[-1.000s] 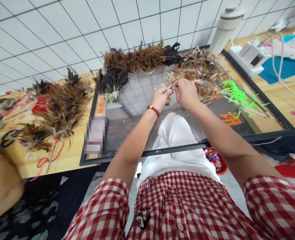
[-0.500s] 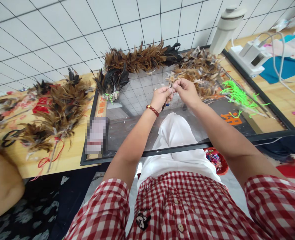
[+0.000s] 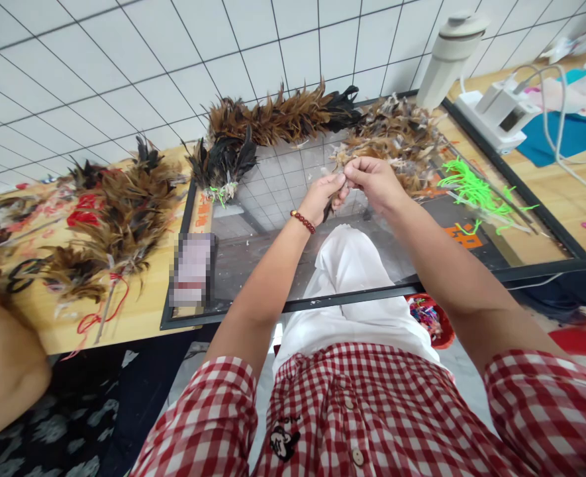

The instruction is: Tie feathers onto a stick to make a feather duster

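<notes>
My left hand (image 3: 324, 197), with a beaded bracelet at the wrist, pinches a small dark feather (image 3: 328, 211) whose tip hangs below the fingers. Against its fingertips, my right hand (image 3: 372, 180) is closed in a pinch; what it holds is too small to make out. Both are over the black-framed glass board (image 3: 267, 245). Behind them lies a loose pile of brown feathers (image 3: 396, 136), and a long row of brown and black feathers (image 3: 277, 119) runs along the back. A black feather bunch (image 3: 228, 159) with a green tie is at the left.
Green strips (image 3: 471, 189) lie on the right of the board, near a white bottle (image 3: 449, 63) and a power strip (image 3: 491, 122). At the left are a blurred-out phone-like object (image 3: 192, 270), more feather bunches (image 3: 128, 205) and another person's arm (image 3: 7, 364).
My right hand has shifted slightly right and turned a little. The dark feather below my left hand shows more now.
</notes>
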### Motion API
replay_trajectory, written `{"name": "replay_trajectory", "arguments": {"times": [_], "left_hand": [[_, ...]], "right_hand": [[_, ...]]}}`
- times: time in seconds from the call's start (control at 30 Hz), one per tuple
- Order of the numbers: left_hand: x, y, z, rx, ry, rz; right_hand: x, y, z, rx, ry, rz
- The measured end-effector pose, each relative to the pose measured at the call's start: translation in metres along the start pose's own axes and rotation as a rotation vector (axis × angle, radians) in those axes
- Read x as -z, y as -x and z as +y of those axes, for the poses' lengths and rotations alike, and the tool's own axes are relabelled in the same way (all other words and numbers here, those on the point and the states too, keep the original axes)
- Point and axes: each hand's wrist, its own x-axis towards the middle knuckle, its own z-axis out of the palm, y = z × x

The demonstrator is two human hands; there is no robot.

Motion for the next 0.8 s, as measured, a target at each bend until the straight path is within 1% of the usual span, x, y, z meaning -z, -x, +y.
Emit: {"name": "replay_trajectory", "arguments": {"times": [0.07, 0.17, 0.2, 0.27, 0.33, 0.37, 0.43, 0.47, 0.53, 0.6, 0.67, 0.73, 0.8], "left_hand": [[-0.001, -0.001, -0.003, -0.011, 0.008, 0.019], [0.002, -0.005, -0.004, -0.039, 0.054, 0.114], [0.005, -0.006, -0.003, -0.052, 0.095, 0.156], [0.016, -0.009, 0.0, -0.084, 0.206, 0.243], [0.031, -0.011, 0.004, -0.128, 0.327, 0.319], [0.039, -0.012, 0.006, -0.155, 0.388, 0.35], [0.053, -0.013, 0.009, -0.197, 0.506, 0.401], [0.058, -0.013, 0.01, -0.206, 0.557, 0.422], [0.064, -0.014, 0.011, -0.204, 0.644, 0.444], [0.066, -0.015, 0.01, -0.195, 0.713, 0.43], [0.066, -0.016, 0.008, -0.191, 0.762, 0.393], [0.066, -0.016, 0.007, -0.19, 0.781, 0.372], [0.067, -0.017, 0.007, -0.192, 0.777, 0.372]], "right_hand": [[-0.001, -0.002, 0.003, 0.018, 0.037, 0.055], [0.003, -0.008, 0.006, 0.076, 0.164, 0.137], [0.007, -0.011, 0.006, 0.111, 0.248, 0.169], [0.018, -0.017, 0.002, 0.18, 0.499, 0.215], [0.028, -0.024, -0.004, 0.208, 0.822, 0.199], [0.031, -0.028, -0.007, 0.204, 0.985, 0.171], [0.03, -0.035, -0.014, 0.186, 1.281, 0.073], [0.027, -0.039, -0.016, 0.182, 1.406, 0.01], [0.016, -0.047, -0.018, 0.185, 1.582, -0.116], [0.006, -0.055, -0.016, 0.194, 1.687, -0.216], [0.0, -0.063, -0.011, 0.198, 1.751, -0.288], [0.001, -0.071, -0.004, 0.202, 1.789, -0.372], [0.007, -0.077, 0.001, 0.213, 1.745, -0.4]]}}
